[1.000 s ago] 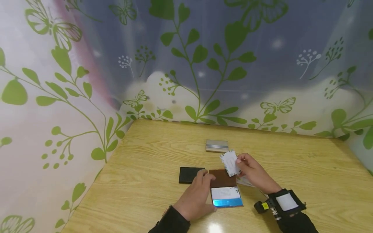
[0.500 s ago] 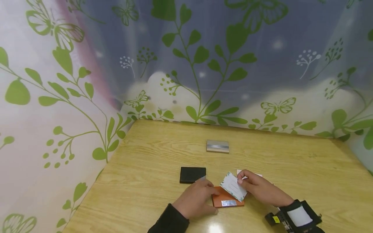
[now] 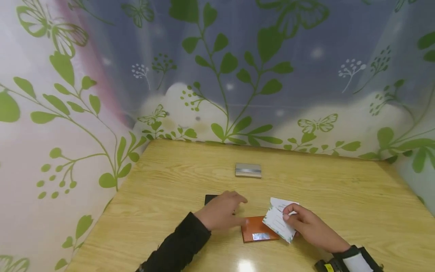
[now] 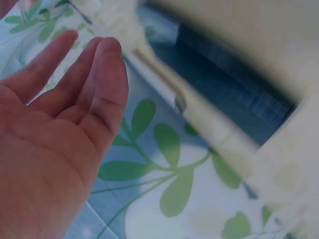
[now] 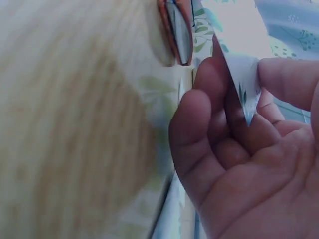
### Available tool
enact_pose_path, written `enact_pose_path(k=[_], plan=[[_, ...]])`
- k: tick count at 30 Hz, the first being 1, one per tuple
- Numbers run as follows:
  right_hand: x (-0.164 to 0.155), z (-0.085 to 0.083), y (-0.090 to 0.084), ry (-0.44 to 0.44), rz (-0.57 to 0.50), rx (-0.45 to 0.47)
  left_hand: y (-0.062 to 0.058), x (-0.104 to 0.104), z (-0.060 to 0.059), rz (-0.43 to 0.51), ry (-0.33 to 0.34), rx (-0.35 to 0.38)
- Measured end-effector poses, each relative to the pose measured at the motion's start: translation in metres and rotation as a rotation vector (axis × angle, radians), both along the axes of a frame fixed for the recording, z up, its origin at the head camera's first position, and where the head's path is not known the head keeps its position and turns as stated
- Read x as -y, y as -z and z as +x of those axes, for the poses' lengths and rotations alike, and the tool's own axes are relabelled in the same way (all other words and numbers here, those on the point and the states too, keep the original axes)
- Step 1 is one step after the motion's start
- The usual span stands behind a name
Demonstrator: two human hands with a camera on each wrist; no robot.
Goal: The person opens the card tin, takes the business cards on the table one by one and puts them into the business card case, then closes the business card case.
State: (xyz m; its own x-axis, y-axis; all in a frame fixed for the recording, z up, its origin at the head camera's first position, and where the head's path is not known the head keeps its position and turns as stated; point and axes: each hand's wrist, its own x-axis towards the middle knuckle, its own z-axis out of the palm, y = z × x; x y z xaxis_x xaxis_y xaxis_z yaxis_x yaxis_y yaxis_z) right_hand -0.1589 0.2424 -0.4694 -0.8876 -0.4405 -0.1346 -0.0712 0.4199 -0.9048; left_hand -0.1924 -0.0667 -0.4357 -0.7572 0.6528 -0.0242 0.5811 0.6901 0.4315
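My right hand (image 3: pixel 307 226) pinches a white card (image 3: pixel 279 225) with a leafy printed border between thumb and fingers; the right wrist view shows the card (image 5: pixel 241 45) tilted above the palm. The card overlaps the right end of an orange card case (image 3: pixel 253 226), closed, with a small silvery plate on its front. Another white card (image 3: pixel 282 202) lies behind the held one. My left hand (image 3: pixel 221 211) is slightly blurred, fingers extended and thumb by the orange case's left edge. It partly covers a black card case (image 3: pixel 210 198), which appears dark and blurred (image 4: pixel 219 74) in the left wrist view.
A silver card case (image 3: pixel 248 170) lies farther back on the wood-grain table (image 3: pixel 176 170). Behind and to the left hangs a curtain (image 3: pixel 217 94) printed with green leaves and butterflies. A wrist device (image 3: pixel 353 260) is strapped to my right wrist.
The orange case, open a second ago with a card inside, is now closed. My left hand has come off it toward the black case. My right hand has lowered with its card.
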Motion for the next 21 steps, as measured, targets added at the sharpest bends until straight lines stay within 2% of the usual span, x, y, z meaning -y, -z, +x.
enact_pose_path(k=[3, 6, 11, 15, 18, 21], plan=[[-0.001, 0.001, 0.002, -0.027, -0.011, -0.002, -0.017, -0.004, -0.031, -0.056, -0.031, 0.001], [-0.001, 0.002, 0.005, -0.063, -0.012, -0.011, -0.027, -0.012, -0.06, -0.157, -0.073, -0.008], [-0.004, 0.002, 0.007, -0.07, 0.016, -0.003, -0.028, -0.032, -0.098, -0.298, -0.144, -0.018], [-0.005, 0.002, 0.008, -0.086, 0.016, -0.01, -0.019, -0.039, -0.122, -0.319, -0.181, 0.029], [-0.005, 0.003, 0.008, -0.094, 0.022, -0.026, 0.0, -0.038, -0.141, -0.312, -0.16, 0.056], [-0.005, 0.003, 0.008, -0.084, 0.038, -0.039, 0.023, -0.035, -0.16, -0.28, -0.127, 0.04]])
